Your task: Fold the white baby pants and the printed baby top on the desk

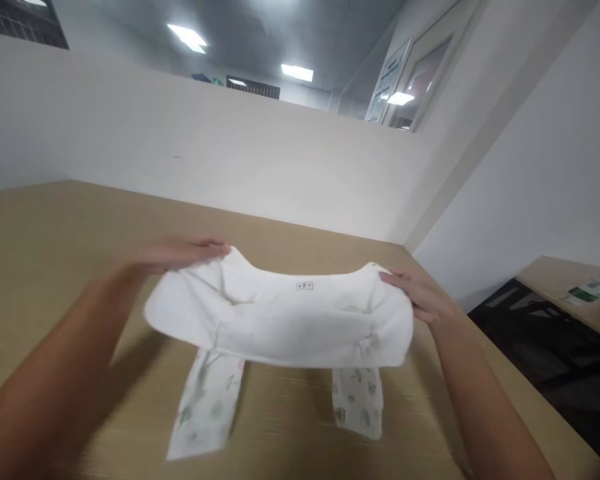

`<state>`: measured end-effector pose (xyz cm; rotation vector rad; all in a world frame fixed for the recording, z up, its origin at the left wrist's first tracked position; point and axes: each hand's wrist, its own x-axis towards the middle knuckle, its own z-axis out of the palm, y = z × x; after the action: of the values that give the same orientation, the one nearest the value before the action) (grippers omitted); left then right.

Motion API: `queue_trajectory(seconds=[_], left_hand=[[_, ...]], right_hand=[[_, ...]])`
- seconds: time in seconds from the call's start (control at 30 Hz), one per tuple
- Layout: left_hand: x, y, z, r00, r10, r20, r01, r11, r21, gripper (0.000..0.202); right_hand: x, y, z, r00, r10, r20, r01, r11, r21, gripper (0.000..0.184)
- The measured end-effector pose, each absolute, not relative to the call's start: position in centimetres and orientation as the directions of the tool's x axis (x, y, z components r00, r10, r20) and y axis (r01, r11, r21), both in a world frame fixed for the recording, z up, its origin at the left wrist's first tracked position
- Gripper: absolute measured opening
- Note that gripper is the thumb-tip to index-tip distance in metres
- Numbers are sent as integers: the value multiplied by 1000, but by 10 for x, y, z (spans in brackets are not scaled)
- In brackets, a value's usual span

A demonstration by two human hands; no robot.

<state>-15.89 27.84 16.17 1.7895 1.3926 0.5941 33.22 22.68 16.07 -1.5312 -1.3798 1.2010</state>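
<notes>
A small white baby shirt [295, 327] hangs stretched between my two hands above the tabletop. A small printed label [305, 286] shows near the middle of its neckline. Two strips with a green and brown print, which look like sleeves, droop below it: a left sleeve [211, 403] and a right sleeve [358, 400]. Slightly blurred, my left hand [187, 253] pinches the upper left corner beside the neckline. On the other side, my right hand [415, 290] grips the upper right corner, its fingers partly behind the cloth.
Under the shirt spreads a wide tan tabletop [80, 247]. A white partition wall [260, 167] rises at its far edge. At the right stands another table [555, 280] with a green and white packet [593, 291] on it and dark framing below.
</notes>
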Motion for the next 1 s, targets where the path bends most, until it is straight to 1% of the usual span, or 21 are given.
queue_trajectory(seconds=[0.03, 0.1, 0.13, 0.17, 0.23, 0.27, 0.33, 0.4, 0.47, 0.53, 0.57, 0.6, 0.63, 0.7, 0.77, 0.83, 0.9, 0.93, 1.0], left_hand=[[-150, 294, 147, 353, 927, -129, 608, -122, 785, 58], [-133, 321, 112, 432, 894, -118, 612, -195, 766, 50], [-125, 332, 94, 426, 900, -87, 627, -225, 745, 46], [-119, 341, 77, 400, 916, -40, 657, -256, 709, 43], [-108, 353, 47, 297, 952, 78, 752, -283, 595, 36], [-104, 357, 35, 247, 962, 118, 799, -271, 537, 33], [-100, 361, 18, 169, 974, 150, 857, -220, 466, 30], [-100, 364, 9, 97, 983, 156, 890, -156, 429, 29], [-102, 366, 8, 46, 985, 166, 910, -110, 399, 31], [-107, 367, 11, 47, 985, 166, 915, -109, 388, 34], [-110, 368, 15, 62, 987, 147, 906, -117, 408, 37], [-114, 368, 19, 87, 991, 105, 881, -126, 456, 41], [-119, 368, 24, 124, 991, 38, 838, -126, 531, 45], [-129, 367, 35, 228, 965, -127, 708, -75, 702, 50], [-138, 365, 46, 340, 909, -239, 570, 3, 822, 49], [-146, 362, 57, 404, 875, -267, 447, 66, 892, 50], [-153, 359, 68, 406, 874, -267, 333, 131, 934, 56], [-157, 357, 72, 400, 874, -277, 282, 170, 944, 60], [-162, 352, 80, 419, 853, -313, 194, 252, 948, 64]], right_hand=[[334, 236, 146, -20, 982, -186, 285, -172, -943, 57], [338, 254, 115, -29, 979, -201, 266, -186, -946, 53], [340, 262, 99, -21, 979, -203, 270, -190, -944, 53], [342, 270, 84, 17, 984, -178, 307, -174, -936, 52], [345, 284, 57, 158, 987, -42, 461, -111, -880, 47], [346, 290, 45, 213, 977, 24, 511, -91, -855, 43], [346, 301, 29, 294, 945, 147, 592, -59, -804, 36], [345, 307, 19, 326, 915, 236, 637, -28, -771, 32], [344, 310, 16, 317, 894, 316, 696, 8, -718, 32], [345, 310, 17, 270, 906, 326, 738, 22, -674, 38], [347, 309, 20, 244, 921, 305, 750, 20, -661, 43], [350, 308, 23, 214, 942, 258, 747, 13, -665, 48], [354, 306, 26, 180, 965, 192, 724, 3, -690, 52], [361, 303, 33, 95, 993, 64, 626, -10, -780, 54], [367, 300, 37, 21, 1000, -18, 488, -26, -873, 52], [370, 299, 37, 35, 999, -37, 367, -48, -929, 52], [369, 298, 37, 93, 994, -65, 267, -88, -960, 51], [369, 298, 37, 100, 990, -98, 209, -117, -971, 50], [368, 297, 39, 44, 981, -191, 99, -195, -976, 47]])
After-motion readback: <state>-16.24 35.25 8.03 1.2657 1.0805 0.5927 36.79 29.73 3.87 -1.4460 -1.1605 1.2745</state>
